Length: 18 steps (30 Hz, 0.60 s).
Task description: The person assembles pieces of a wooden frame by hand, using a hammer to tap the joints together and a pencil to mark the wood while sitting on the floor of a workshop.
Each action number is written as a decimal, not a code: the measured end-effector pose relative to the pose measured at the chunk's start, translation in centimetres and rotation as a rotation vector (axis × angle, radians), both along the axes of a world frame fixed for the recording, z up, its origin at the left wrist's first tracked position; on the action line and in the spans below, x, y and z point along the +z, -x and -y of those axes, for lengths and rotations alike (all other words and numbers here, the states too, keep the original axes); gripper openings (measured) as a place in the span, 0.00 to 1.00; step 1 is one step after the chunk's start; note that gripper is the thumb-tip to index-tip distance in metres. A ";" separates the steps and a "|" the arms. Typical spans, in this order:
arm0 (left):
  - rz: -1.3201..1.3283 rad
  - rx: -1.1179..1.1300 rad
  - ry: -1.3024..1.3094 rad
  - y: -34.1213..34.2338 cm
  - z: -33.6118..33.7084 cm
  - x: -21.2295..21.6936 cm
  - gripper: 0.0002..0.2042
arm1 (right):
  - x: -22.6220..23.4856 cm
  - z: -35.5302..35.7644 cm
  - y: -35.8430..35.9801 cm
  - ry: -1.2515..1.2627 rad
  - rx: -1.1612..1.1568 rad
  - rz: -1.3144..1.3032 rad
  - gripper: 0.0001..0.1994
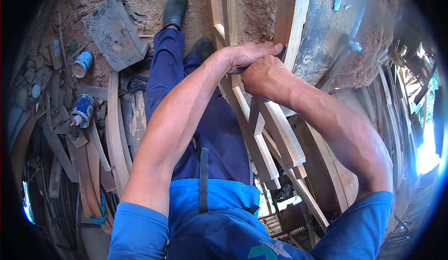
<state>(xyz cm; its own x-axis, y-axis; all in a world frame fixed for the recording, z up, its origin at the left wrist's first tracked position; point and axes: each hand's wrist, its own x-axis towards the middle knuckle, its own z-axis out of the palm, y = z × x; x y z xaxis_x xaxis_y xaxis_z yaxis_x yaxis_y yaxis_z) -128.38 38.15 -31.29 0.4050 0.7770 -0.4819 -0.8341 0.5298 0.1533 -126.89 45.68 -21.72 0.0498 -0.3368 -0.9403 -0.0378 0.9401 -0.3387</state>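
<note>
My left hand (252, 56) reaches in over the wooden pieces, its thumb stretched toward a long brown-and-pale wooden beam (291, 24). Its other fingers bend down out of sight. Right below it, my right hand (264, 77) is closed in a fist, touching or nearly touching the left. A small dark thing (283, 52) shows by the left thumb; its kind is unclear, and whatever the fists enclose is hidden. Under my hands lie narrow joined wooden bars (255, 120), and a squared timber end (294, 155) points back toward me.
A worn board stool (114, 31) stands on the shaving-strewn floor at left. Paint-marked cans (83, 64) sit among scrap wood. A grey work surface (319, 31) lies beyond the beam. Stacked wooden strips (396, 120) fill the right side. My legs (163, 64) stretch forward left.
</note>
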 end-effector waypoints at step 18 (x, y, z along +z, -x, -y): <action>-0.054 -0.019 -0.019 -0.5 1.9 -0.3 0.38 | 7.4 -5.5 -8.9 -0.129 -0.846 -0.565 0.09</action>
